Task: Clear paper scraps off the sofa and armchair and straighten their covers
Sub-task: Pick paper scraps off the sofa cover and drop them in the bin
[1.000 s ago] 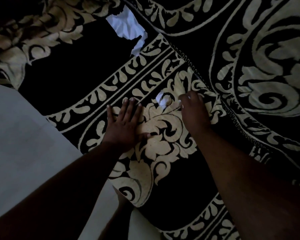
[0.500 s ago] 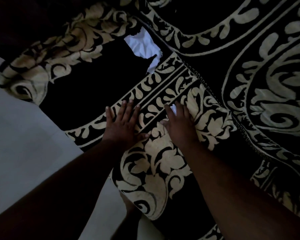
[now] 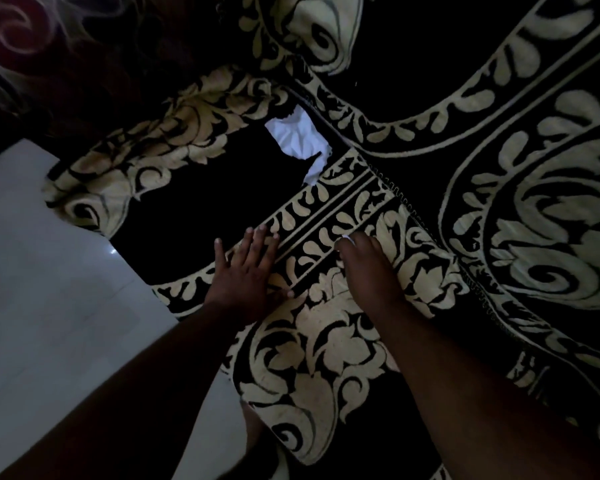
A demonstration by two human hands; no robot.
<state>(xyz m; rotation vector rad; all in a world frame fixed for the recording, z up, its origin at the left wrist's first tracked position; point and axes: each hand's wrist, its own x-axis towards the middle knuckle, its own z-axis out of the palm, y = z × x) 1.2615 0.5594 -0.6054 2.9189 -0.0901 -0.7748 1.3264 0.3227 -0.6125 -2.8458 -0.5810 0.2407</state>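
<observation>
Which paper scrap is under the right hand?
The small scrap peeking out at the right hand fingertips; the big crumpled scrap lies apart, farther up the cover.

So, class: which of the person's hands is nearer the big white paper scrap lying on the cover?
Left, narrowly. The left hand lies flat on the cover, below and slightly left of the big white paper scrap. The right hand sits below and to its right.

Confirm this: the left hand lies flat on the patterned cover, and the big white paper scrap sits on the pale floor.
Not quite. In the head view the big white paper scrap sits on the patterned cover, not the pale floor. The left hand does lie flat on the cover.
</observation>
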